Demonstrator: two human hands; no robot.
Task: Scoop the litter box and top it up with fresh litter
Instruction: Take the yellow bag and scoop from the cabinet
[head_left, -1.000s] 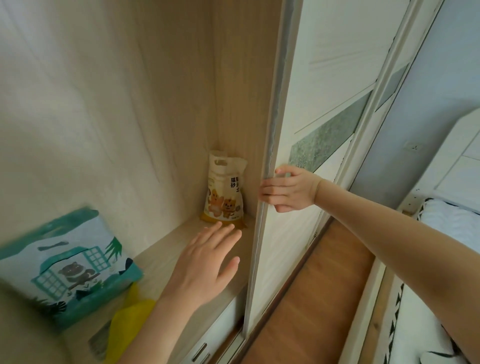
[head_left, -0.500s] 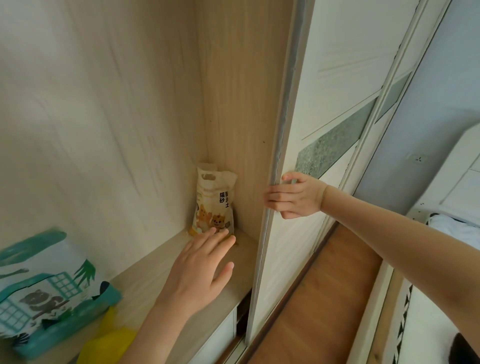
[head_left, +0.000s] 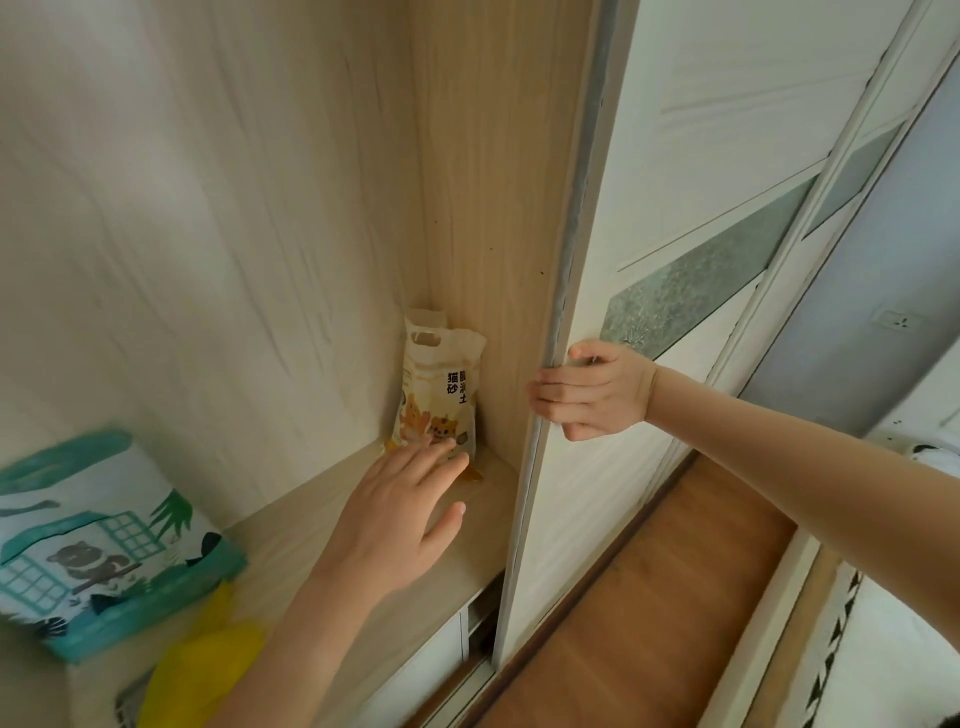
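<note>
Your litter bag (head_left: 439, 395) stands upright at the centre of the frame, tucked into the far corner of the wardrobe shelf (head_left: 322, 525), close against the wooden side wall to its right. Your left hand (head_left: 395, 519) reaches toward it over the shelf with fingers straight and spread, holding nothing; the fingertips (head_left: 441, 449) overlap the bag's lower front, though you cannot tell from here whether they touch it yet. Your right hand (head_left: 592, 392), right of centre, has its fingers curled round the edge of the sliding door (head_left: 675, 218), gripping it. The bag looks like a small soft plastic pouch filled with loose grains, so expect it to feel dense for its size, to sag and shift when lifted, and to be a little slick on its printed face. A die-cut handle slot (head_left: 426, 339) sits near the top, just below the crumpled seal; that is probably your safest hold, since a pinch on the smooth front could slip. Otherwise wrap your palm round the body, thumb on one side. Because it is wedged in the corner, you will likely need to tip it toward you first. At the lower left of the frame lie a teal printed package (head_left: 98, 540) and something yellow (head_left: 202, 670), well apart from the bag.
</note>
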